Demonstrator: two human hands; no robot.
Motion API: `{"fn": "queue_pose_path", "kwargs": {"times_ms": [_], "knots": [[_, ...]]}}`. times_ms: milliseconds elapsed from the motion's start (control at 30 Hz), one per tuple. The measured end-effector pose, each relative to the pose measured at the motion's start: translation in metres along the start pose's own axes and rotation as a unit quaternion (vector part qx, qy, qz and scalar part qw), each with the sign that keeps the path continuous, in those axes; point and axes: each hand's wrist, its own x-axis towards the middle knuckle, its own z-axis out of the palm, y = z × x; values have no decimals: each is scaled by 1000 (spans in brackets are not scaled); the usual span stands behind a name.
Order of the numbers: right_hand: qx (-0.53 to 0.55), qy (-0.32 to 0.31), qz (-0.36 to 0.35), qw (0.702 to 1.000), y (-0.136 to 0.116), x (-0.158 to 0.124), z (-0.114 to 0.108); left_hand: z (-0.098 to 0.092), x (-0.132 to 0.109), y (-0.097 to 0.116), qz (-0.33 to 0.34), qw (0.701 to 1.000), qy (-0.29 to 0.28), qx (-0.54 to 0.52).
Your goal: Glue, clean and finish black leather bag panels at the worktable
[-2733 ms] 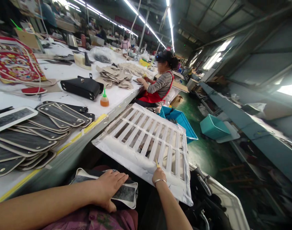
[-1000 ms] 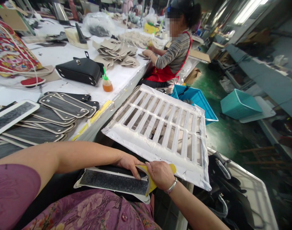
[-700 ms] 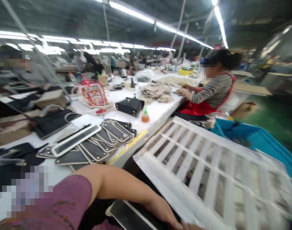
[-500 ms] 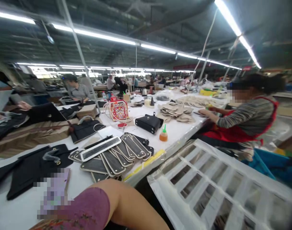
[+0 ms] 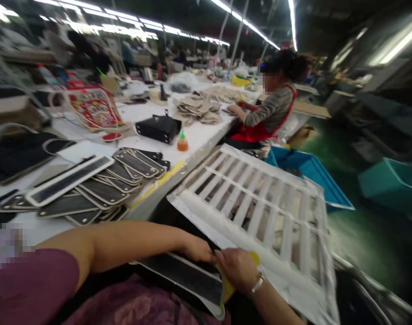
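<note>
Across my lap lies a long black panel with a pale edge (image 5: pixel 188 276). My left hand (image 5: pixel 199 249) is closed at the upper edge of its right end, with the fingertips pinched. My right hand (image 5: pixel 238 270), a silvery band on its wrist, is closed right beside it, and the thumbs nearly meet. Something yellow (image 5: pixel 229 289) shows under and behind my right hand; its kind is not clear. On the table, similar black panels (image 5: pixel 102 192) with pale edges and metal studs lie in a fanned pile, a white-framed one (image 5: pixel 70 180) on top.
A white slatted rack (image 5: pixel 260 205) stands at my right, against the table edge. The table holds a black bag (image 5: pixel 158 127), a green-tipped glue bottle (image 5: pixel 182 142) and beige pieces (image 5: pixel 197 108). A co-worker (image 5: pixel 271 108) sits farther along, near a blue bin (image 5: pixel 314 171).
The view has turned right and down. Both my hands and the panel on my lap now show, where before only my bent arm was visible.
</note>
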Motion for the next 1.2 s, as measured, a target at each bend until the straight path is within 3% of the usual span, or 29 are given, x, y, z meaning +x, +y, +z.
{"fn": "queue_pose_path", "kwargs": {"times_ms": [100,333,467,667,767,933,1100,1200], "knots": [[4,-51,32,998,0,-24,-2,-3,20,-11,-56,991,-50,113],[15,-42,97,994,-22,-22,-5,0,7,2,-147,959,-29,242],[22,-41,138,989,-29,-33,-5,5,2,13,-151,956,-26,250],[78,-37,196,977,3,-61,-8,1,2,4,-153,980,25,125],[113,-2,254,960,8,-71,-3,-1,11,-2,-125,979,-27,160],[179,35,281,942,-2,-60,6,2,21,1,-100,974,-72,193],[284,63,296,910,3,-42,2,11,17,9,-91,971,-37,216],[332,72,315,886,9,-46,-1,10,17,10,-109,969,-31,219]]}}
